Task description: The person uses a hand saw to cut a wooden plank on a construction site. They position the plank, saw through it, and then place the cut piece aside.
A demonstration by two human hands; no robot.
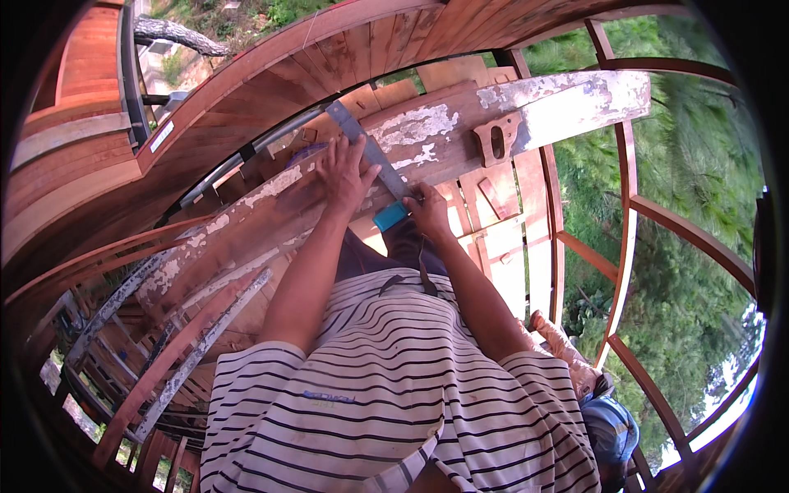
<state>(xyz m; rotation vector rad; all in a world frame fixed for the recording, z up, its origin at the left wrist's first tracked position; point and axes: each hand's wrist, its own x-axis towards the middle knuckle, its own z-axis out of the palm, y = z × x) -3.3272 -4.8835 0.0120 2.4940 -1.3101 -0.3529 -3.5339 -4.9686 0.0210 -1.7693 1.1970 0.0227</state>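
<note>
A weathered wooden plank with flaking white paint lies across in front of me. Slanting over it is a try square with a grey metal blade and a teal handle, the handle at the plank's near edge. My left hand rests on the plank with its fingers stretched out, thumb by the blade. My right hand is closed on the square where blade and handle meet; its fingertips are partly hidden. To the right, a handsaw with a wooden handle lies flat on the plank.
Beyond the plank runs a curved wooden wall. Wooden rails stand on the right, with trees outside. A small wood offcut lies on the slatted floor. Another person in a blue cap is at the lower right. Loose timbers lean at left.
</note>
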